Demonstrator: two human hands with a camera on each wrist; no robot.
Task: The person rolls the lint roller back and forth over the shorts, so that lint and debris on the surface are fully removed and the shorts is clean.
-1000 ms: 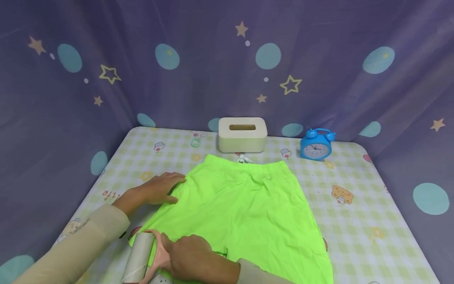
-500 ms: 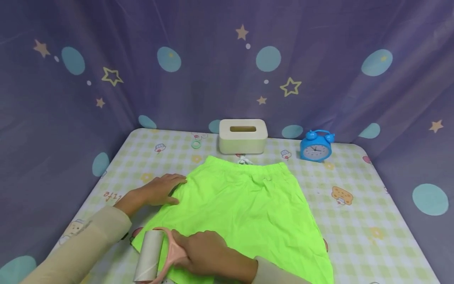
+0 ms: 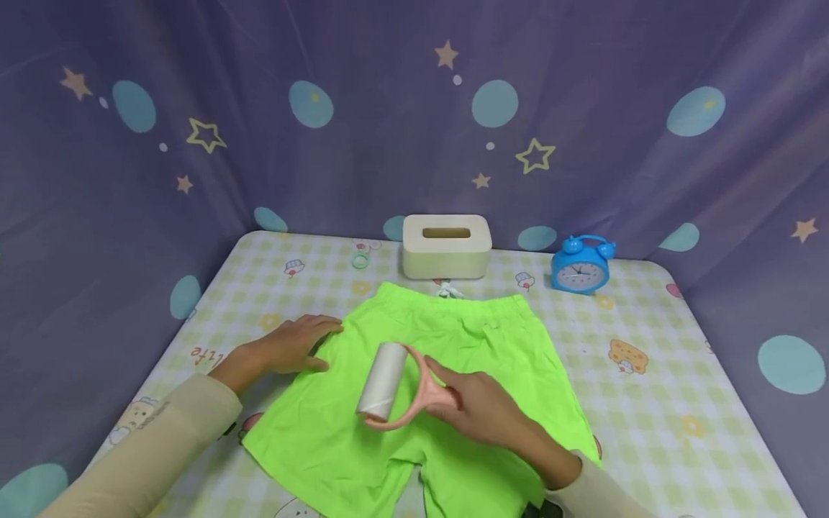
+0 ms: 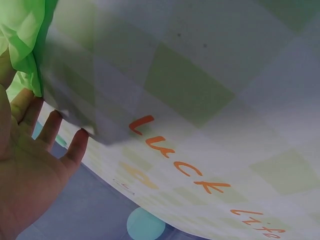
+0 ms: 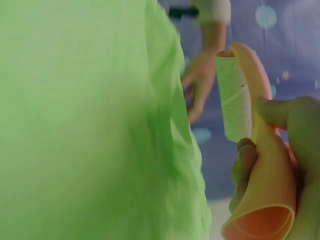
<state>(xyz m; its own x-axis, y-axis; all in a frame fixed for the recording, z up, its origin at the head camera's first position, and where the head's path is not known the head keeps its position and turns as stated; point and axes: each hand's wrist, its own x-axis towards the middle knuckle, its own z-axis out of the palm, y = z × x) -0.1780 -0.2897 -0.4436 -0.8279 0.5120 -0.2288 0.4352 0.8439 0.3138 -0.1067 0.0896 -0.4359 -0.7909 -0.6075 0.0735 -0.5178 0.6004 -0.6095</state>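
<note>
Neon green shorts (image 3: 337,424) lie spread flat, waistband away from me and legs towards me. My right hand (image 3: 482,404) grips the pink handle of a lint roller (image 3: 382,381), its whitish roll over the middle of the shorts. In the right wrist view thumb and fingers wrap the lint roller's handle (image 5: 272,175), and the roll hangs apart from the cloth. My left hand (image 3: 288,347) rests at the left edge of the shorts with its fingers extended. The left wrist view has the spread fingers of the left hand (image 4: 35,155) touching table and cloth edge.
A pale green tissue box (image 3: 447,259) with a white lid stands behind the waistband. To its right is a blue alarm clock (image 3: 580,270), to its left a small green ring (image 3: 360,260). A purple patterned curtain (image 3: 388,129) backs the checked tablecloth (image 3: 648,432).
From the lower left leg of the shorts, my right hand has brought the lint roller up and rightward to the middle. The left hand has stayed in place.
</note>
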